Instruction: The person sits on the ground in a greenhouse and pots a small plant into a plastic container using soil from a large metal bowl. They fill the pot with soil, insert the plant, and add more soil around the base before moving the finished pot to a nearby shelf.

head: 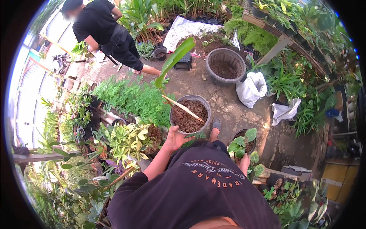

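Note:
My left hand (175, 139) is at the near side of a round grey plastic pot (208, 107), its thumb and fingers spread beside the wall. Whether it bears any weight cannot be seen. The pot holds brown, coarse growing medium (190, 110), and a single stem with one long green leaf (175, 61) leans up from it. Across the medium lies a pale dry leaf sheath (186, 108). At my right side, my right hand (244, 163) grips a small dark pot (254, 144) with a broad-leaved green plant (241, 143); leaves partly cover the fingers.
A large tub (210, 67) of soil stands ahead, beside a white sack (248, 93). Behind it, soil is heaped on a white sheet (183, 30) near a black crate (183, 60). Another person (100, 31) stands far left. Ferny foliage (134, 100) and variegated plants (131, 138) crowd my left.

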`<state>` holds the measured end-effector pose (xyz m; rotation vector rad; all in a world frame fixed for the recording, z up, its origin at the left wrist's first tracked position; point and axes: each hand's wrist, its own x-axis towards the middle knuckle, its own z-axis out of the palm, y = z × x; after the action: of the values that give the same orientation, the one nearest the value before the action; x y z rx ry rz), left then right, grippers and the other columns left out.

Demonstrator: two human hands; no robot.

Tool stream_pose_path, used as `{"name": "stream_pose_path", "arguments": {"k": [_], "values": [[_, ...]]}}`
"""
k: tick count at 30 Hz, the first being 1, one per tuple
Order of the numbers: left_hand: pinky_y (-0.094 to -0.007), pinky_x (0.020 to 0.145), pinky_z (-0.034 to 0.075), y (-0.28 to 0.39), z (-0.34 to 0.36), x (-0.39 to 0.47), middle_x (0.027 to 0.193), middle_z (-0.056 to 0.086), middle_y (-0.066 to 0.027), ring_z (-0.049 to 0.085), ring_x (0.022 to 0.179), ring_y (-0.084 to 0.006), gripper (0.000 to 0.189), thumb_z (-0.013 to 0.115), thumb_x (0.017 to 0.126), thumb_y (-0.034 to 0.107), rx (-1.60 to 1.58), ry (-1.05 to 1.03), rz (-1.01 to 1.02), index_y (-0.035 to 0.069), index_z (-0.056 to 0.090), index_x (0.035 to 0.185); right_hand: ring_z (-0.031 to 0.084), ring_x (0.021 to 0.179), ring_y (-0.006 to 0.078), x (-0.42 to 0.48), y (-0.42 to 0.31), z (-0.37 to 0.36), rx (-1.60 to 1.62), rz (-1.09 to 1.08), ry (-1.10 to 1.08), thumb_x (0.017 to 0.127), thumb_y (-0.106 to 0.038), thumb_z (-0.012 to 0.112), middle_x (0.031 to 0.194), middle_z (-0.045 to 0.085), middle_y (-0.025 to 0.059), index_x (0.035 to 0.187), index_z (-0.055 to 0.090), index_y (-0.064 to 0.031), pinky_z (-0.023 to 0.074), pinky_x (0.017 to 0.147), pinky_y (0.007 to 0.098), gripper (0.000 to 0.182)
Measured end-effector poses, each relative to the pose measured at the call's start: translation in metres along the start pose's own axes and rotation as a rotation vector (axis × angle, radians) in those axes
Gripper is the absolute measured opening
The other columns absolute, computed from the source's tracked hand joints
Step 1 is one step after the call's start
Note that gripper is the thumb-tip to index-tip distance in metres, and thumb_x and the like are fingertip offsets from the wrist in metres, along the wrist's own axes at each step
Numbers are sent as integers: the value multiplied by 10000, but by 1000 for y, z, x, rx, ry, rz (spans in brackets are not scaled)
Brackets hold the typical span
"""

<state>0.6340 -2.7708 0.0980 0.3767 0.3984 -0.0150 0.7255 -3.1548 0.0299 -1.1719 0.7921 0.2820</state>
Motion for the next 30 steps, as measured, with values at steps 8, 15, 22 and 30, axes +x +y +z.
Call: {"name": "stream_pose_path", "arguments": {"k": [8,15,22,30], "values": [[-532,1048,405,55,50,97,1423,513,-117,504,1279,-302,802,650,799,491,-19,100,205,108,398,1456,599,1064,280,151,-135,167,-487,-107,-262,977,-126,450,1279,503,118,1279,424,-82,590,782,485,306],[-533,1012,436,121,58,127,1449,483,-128,514,1276,-316,864,639,781,550,-47,249,469,123,365,1480,575,1099,293,209,-145,359,-421,30,-461,1002,-138,429,1298,483,132,1329,385,-67,581,819,499,338],[-535,1029,396,248,-14,196,1437,489,-125,500,1268,-302,835,590,806,606,-193,276,498,134,398,1468,550,1144,294,207,-105,550,-434,170,-500,1030,-235,444,1320,508,123,1338,420,-88,529,905,490,343],[-534,1047,411,460,-45,230,1407,523,-135,534,1236,-305,810,569,838,610,-111,206,636,111,410,1456,538,1159,288,199,-87,774,-440,155,-699,1039,-196,383,1341,476,113,1351,398,-111,522,869,499,323]]}}
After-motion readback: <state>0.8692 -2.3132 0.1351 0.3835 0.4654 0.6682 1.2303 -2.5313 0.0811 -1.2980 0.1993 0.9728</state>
